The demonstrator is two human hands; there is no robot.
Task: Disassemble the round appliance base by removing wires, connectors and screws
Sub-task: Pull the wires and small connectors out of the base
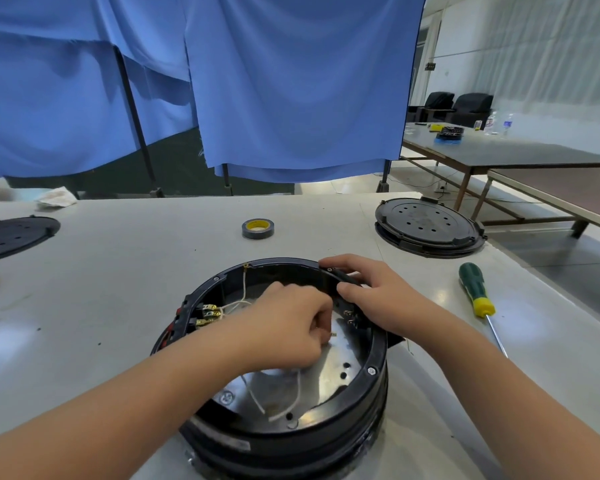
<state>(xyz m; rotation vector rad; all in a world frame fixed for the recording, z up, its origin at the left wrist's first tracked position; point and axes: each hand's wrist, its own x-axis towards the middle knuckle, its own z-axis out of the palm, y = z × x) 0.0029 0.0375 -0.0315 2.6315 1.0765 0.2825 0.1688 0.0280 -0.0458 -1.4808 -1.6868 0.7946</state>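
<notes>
The round black appliance base (pixel 368 386) stands open on the white table in front of me, its shiny metal plate (pixel 329 379) showing inside. My left hand (pixel 288 327) reaches into the base and pinches a small brass connector (pixel 332 335) on a white wire. More white wires (pixel 291 400) trail across the plate under that hand. My right hand (pixel 378 292) grips the far right rim of the base, fingers curled over it. Brass terminals (pixel 210 313) sit on the left inner wall with white wires (pixel 234 304) attached.
A green and yellow screwdriver (pixel 475 292) lies right of the base. A roll of black tape (pixel 257 228) sits farther back. A black round cover (pixel 428 225) lies at the back right, another black cover (pixel 11 235) at the left edge. Blue curtains hang behind the table.
</notes>
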